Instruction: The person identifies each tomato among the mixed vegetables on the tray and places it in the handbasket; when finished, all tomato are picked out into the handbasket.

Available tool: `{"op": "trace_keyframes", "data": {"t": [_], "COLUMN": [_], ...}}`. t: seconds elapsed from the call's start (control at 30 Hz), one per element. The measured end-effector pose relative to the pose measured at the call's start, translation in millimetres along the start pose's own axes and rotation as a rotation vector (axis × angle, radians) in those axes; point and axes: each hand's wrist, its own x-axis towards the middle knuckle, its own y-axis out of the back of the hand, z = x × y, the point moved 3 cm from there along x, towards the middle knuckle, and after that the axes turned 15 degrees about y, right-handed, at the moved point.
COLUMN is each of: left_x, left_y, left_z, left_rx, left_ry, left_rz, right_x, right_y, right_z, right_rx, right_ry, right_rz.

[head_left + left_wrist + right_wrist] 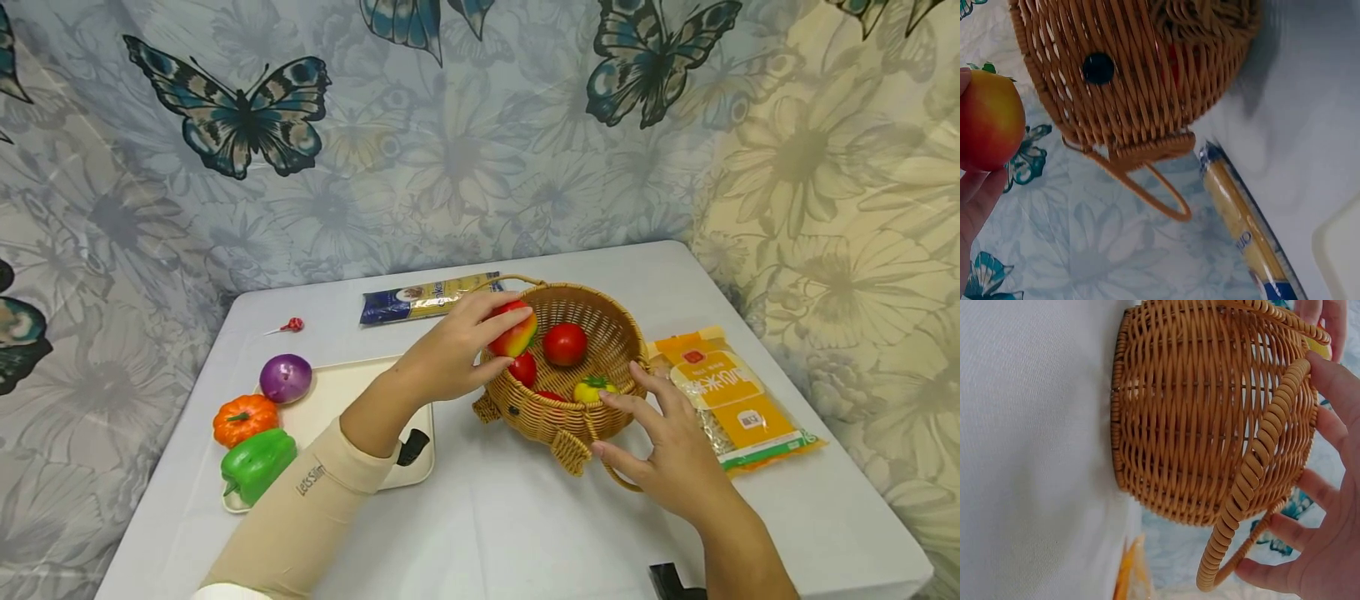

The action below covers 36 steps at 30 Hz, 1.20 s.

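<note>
A red-and-yellow fruit with green leaves (991, 122) is held in my left hand (450, 350), over the left rim of a round wicker basket (540, 425). My right hand (667, 442) grips the basket's near right rim, thumb outside by a looped handle (1254, 465) and fingers reaching over the edge. Inside the basket lie a tomato (565, 344), another red item (522, 369) beneath the held fruit, and a yellow vegetable with a green top (595, 388). One more red item by the front rim is mostly hidden.
At left, a cream tray (337, 383) bears an eggplant (286, 378), an orange pumpkin (245, 419) and a green bell pepper (258, 467). Behind lie a noodle packet (420, 298) and a small red-headed item (292, 324). A yellow grain bag (738, 400) sits right.
</note>
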Motion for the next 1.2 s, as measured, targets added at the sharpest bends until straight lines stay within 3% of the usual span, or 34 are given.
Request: {"op": "trace_keyframes", "data": {"t": [0.43,0.6,0.9,1.07,1.2], "left_x": [15.1,17.4,14.6,5.0,-5.2], "left_y": [-28.8,-35.9,-35.2,-28.2,-22.2], "left_z": [13.9,14.7,9.4,3.6,-2.4], "left_rx": [0.053,0.087,0.102,0.106,0.113], "left_ry": [0.164,0.204,0.225,0.225,0.273], "left_rz": [-0.273,-0.332,-0.313,-0.287,-0.289], "right_x": [-0.8,-2.0,-1.0,-0.8,-1.3], "right_y": [0.1,0.3,0.6,0.7,1.2], "right_z": [-0.7,0.2,-0.9,-2.3,-3.0], "right_rx": [-0.007,-0.016,-0.022,-0.016,-0.01], "right_ry": [-0.006,-0.018,-0.017,-0.023,-0.034], "right_rz": [-0.015,-0.024,-0.025,-0.027,-0.031]}}
